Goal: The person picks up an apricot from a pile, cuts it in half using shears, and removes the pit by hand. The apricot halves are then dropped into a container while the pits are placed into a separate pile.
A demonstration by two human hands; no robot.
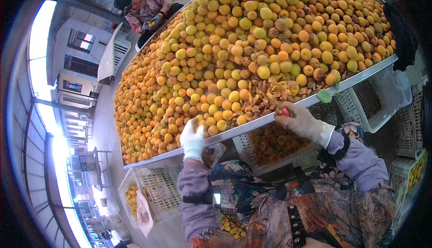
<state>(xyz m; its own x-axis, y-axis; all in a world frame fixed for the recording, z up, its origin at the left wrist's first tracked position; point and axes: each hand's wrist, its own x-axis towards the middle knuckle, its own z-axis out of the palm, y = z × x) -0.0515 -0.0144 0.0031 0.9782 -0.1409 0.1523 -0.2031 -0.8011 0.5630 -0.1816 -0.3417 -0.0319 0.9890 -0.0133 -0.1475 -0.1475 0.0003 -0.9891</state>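
A large heap of yellow-orange fruit [198,81] fills a metal-edged table [225,134]. At its near edge is my left hand [192,139] in a white glove, fingers bent against the fruit; whether it grips one is hidden. Further right, my right hand [299,121] in a stained glove is closed around a small red object [285,111], mostly covered by the fingers. Split, brownish fruit pieces [265,96] lie on the table just beyond my right hand.
Below the table edge stand a white crate of fruit [270,147], a crate at left [162,189] and another at right [373,99]. A co-worker [146,9] sits at the far left side. A green leaf [324,96] hangs on the rim.
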